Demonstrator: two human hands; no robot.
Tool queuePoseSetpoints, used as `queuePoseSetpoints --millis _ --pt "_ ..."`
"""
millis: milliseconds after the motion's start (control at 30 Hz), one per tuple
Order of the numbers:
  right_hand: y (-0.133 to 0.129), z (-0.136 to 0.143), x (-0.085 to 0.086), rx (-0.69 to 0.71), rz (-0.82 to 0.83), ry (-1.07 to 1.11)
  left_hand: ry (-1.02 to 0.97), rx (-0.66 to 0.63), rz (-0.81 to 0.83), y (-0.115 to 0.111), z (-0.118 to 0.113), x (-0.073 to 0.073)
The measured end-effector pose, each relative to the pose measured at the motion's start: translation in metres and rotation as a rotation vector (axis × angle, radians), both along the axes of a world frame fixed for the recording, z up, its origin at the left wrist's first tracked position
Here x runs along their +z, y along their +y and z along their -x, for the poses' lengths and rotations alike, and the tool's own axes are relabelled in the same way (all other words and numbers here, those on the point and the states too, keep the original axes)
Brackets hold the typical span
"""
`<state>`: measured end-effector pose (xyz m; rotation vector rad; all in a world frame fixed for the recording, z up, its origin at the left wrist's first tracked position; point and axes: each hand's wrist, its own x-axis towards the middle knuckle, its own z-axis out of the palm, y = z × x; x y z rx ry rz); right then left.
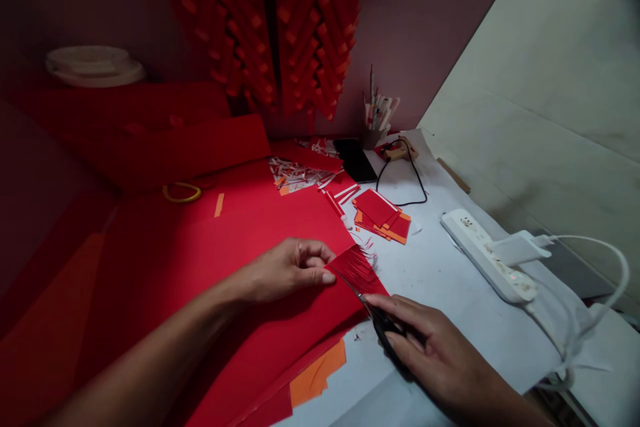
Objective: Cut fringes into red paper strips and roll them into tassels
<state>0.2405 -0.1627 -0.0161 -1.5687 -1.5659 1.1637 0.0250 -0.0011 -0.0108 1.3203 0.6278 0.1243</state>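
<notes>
A piece of red paper [364, 271], its edge cut into thin fringe strips, is pinched between the thumb and fingers of my left hand [300, 265]. In my right hand [425, 340] are black-handled scissors [383, 330], their blades pointing up and left against the fringed paper. Whether the blades are fully closed I cannot tell. Beneath both hands lies a large red sheet [260, 227] on the white-covered table. Orange paper [320, 370] sticks out from under its near edge.
A white power strip [487, 253] with a plugged-in charger stands at the right. Small red and orange cards [383, 213], paper shreds [300, 172], a black phone [355, 160] and a pen cup [377, 120] lie farther back. Yellow-handled scissors [183, 195] rest at the left.
</notes>
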Motion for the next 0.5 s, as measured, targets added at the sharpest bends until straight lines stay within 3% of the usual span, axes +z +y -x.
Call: queuePoseSetpoints --millis 500 --pt "0.0013 -0.0024 0.0003 -0.029 0.217 0.147 0.036 -0.044 -0.054 0.0013 0.0022 0.0014"
